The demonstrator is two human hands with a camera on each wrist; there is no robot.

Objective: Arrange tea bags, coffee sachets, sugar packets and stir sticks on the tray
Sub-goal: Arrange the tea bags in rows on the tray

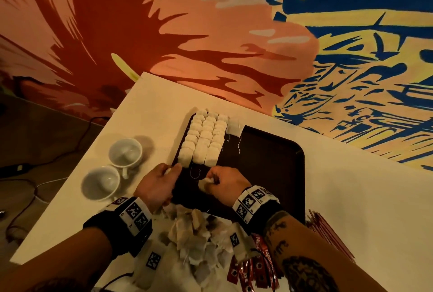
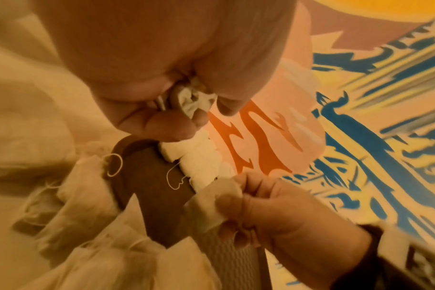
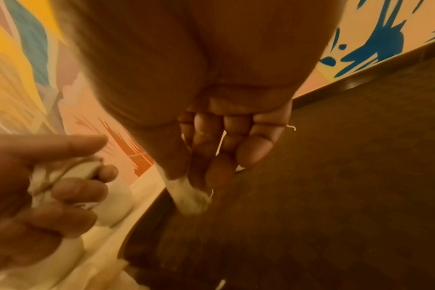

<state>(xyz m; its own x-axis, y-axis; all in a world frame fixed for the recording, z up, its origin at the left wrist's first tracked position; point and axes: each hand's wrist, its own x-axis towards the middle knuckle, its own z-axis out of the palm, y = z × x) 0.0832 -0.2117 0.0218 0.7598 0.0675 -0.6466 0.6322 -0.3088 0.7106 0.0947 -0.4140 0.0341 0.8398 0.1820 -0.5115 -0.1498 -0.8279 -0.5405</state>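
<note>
The dark tray (image 1: 276, 151) is the landmark. Its right half lies bare — open room for hands from the near right. Its left side is blocked by three rows of tea bags (image 1: 203, 138), with one more tea bag (image 1: 234, 127) at their far right end and loose strings trailing beside them. Both hands (image 1: 159, 184) crowd the tray's near left corner. Just nearer than the tray lies a heap of tea bags (image 1: 199, 240); red sachets (image 1: 255, 266) sit beside that heap. Left of the tray, two white cups (image 1: 112, 170) stand on the counter (image 1: 351, 198).
</note>
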